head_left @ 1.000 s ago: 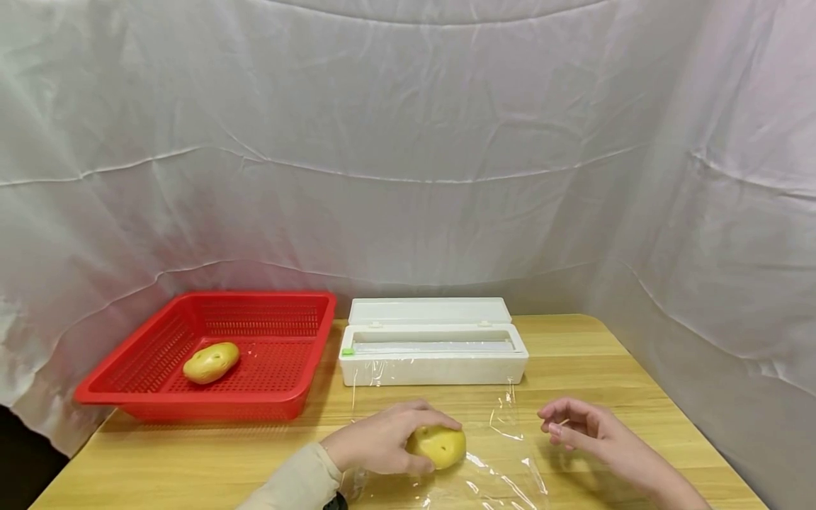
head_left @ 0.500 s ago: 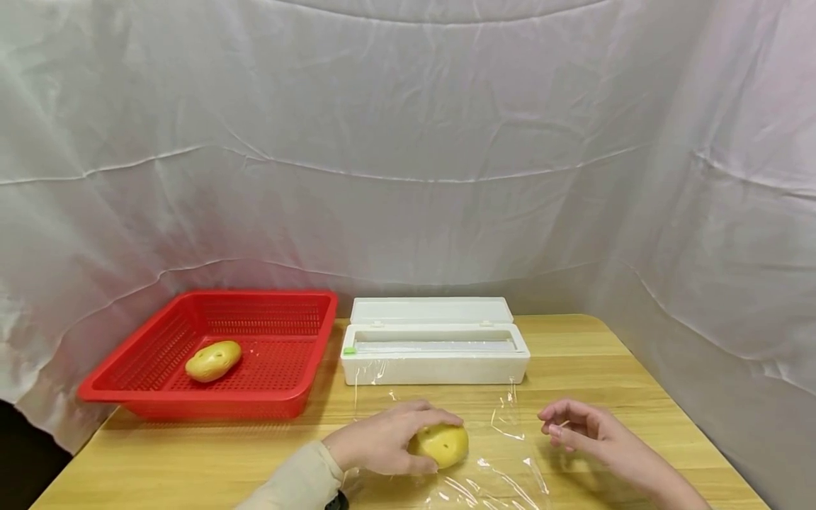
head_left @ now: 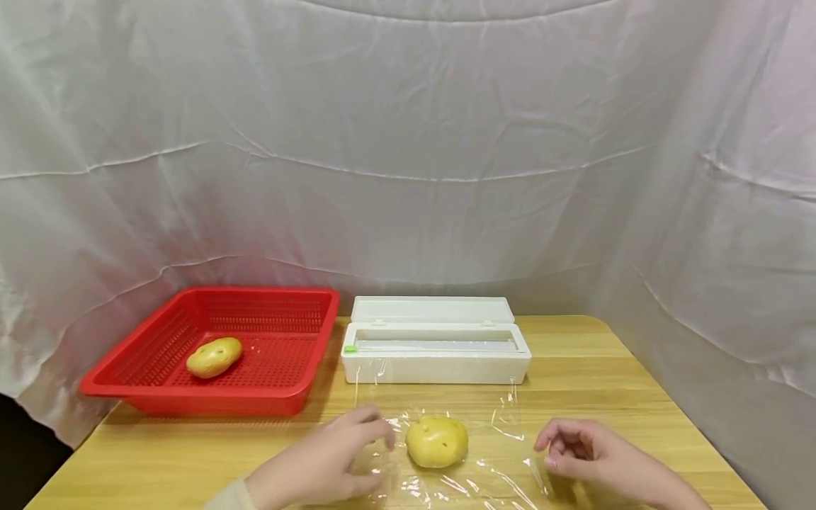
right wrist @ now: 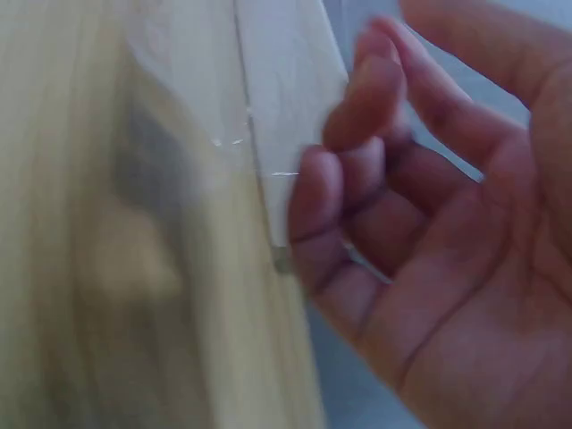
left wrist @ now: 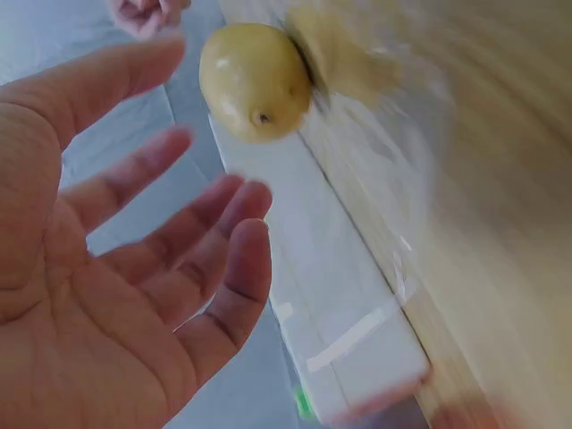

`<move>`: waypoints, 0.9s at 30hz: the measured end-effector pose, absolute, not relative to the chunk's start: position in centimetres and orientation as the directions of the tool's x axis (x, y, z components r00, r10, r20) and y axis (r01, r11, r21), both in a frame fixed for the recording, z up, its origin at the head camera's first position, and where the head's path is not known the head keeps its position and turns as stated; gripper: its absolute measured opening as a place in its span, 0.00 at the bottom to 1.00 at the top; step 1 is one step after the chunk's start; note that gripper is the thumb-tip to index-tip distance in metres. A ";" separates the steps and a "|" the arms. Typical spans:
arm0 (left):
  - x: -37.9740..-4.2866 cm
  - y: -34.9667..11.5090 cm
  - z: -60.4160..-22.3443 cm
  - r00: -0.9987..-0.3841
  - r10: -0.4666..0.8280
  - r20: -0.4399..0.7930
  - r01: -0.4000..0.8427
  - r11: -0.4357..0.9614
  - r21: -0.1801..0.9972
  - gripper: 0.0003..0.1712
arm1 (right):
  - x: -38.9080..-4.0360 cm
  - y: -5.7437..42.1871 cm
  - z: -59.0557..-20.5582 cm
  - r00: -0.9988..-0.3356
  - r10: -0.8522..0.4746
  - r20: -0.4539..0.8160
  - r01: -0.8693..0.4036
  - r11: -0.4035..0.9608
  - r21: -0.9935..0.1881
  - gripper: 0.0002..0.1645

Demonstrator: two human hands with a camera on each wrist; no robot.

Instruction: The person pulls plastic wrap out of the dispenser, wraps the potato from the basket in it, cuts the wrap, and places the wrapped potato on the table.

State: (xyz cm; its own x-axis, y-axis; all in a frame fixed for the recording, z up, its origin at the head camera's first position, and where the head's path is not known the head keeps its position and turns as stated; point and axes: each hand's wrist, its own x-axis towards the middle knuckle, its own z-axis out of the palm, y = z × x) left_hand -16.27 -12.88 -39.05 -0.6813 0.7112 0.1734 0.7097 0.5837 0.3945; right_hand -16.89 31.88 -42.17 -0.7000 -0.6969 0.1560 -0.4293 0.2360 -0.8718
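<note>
A yellow potato [head_left: 436, 442] rests on a clear sheet of plastic wrap [head_left: 497, 478] spread over the table. My left hand [head_left: 338, 457] is just left of the potato, apart from it, with its fingers loosely bent and nothing in them. In the left wrist view the potato [left wrist: 255, 82] is beyond the spread fingertips of the left hand [left wrist: 152, 241]. My right hand [head_left: 596, 457] hovers near the right edge of the wrap, fingers loosely curled and holding nothing. The right wrist view shows the same loosely curled right hand [right wrist: 429, 214].
Behind the potato stands a white wrap dispenser box [head_left: 436, 368], lid raised, with the film drawn over its front. A red basket [head_left: 210, 402] at the left holds another potato [head_left: 214, 357]. Grey cloth [head_left: 408, 142] hangs around the wooden table [head_left: 574, 354].
My left hand has let go of the potato and drawn back to the left. The potato now sits alone on the wrap. The right hand has barely moved.
</note>
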 end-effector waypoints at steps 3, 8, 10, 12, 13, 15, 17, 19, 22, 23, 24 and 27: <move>-15.6 -14.6 -39.4 -0.697 0.713 0.076 0.666 0.603 0.439 0.13 | -16.3 31.7 -41.7 -0.639 -0.768 0.027 -0.311 0.227 -0.923 0.09; -15.1 -15.9 -40.5 -0.705 0.708 -0.045 0.619 0.645 0.448 0.11 | -15.4 31.0 -41.7 -0.591 -0.802 -0.088 -0.268 0.298 -0.916 0.10; -14.9 -16.1 -40.8 -0.711 0.699 -0.078 0.600 0.661 0.451 0.10 | -15.3 30.8 -41.8 -0.592 -0.801 -0.086 -0.309 0.324 -0.894 0.09; -14.7 -16.2 -41.0 -0.719 0.686 -0.111 0.573 0.675 0.465 0.08 | -15.2 30.6 -41.9 -0.602 -0.792 -0.102 -0.311 0.350 -0.884 0.07; -14.7 -16.2 -41.0 -0.724 0.678 -0.124 0.558 0.682 0.473 0.07 | -15.1 30.5 -41.9 -0.603 -0.791 -0.104 -0.317 0.357 -0.879 0.06; -14.6 -16.1 -41.2 -0.736 0.660 -0.152 0.524 0.697 0.490 0.06 | -15.1 30.3 -41.9 -0.600 -0.794 -0.096 -0.336 0.359 -0.871 0.06; -14.6 -16.1 -41.3 -0.742 0.652 -0.155 0.514 0.702 0.492 0.07 | -15.1 30.3 -41.9 -0.594 -0.799 -0.091 -0.341 0.353 -0.871 0.05; -14.4 -16.0 -41.5 -0.746 0.650 -0.144 0.517 0.701 0.492 0.07 | -15.1 30.2 -42.0 -0.590 -0.802 -0.088 -0.348 0.352 -0.869 0.05; -14.3 -16.0 -41.8 -0.744 0.658 -0.115 0.536 0.692 0.484 0.08 | -15.0 30.3 -42.2 -0.604 -0.791 -0.101 -0.350 0.377 -0.858 0.05; -14.3 -16.0 -41.9 -0.744 0.660 -0.109 0.540 0.689 0.484 0.08 | -15.0 30.4 -42.2 -0.610 -0.785 -0.107 -0.349 0.388 -0.853 0.05; -14.2 -16.0 -41.9 -0.743 0.661 -0.104 0.544 0.686 0.483 0.08 | -15.0 30.4 -42.2 -0.615 -0.780 -0.115 -0.345 0.397 -0.851 0.05; -14.3 -16.0 -42.1 -0.739 0.667 -0.094 0.556 0.683 0.474 0.09 | -14.9 30.5 -42.3 -0.623 -0.772 -0.127 -0.334 0.410 -0.849 0.06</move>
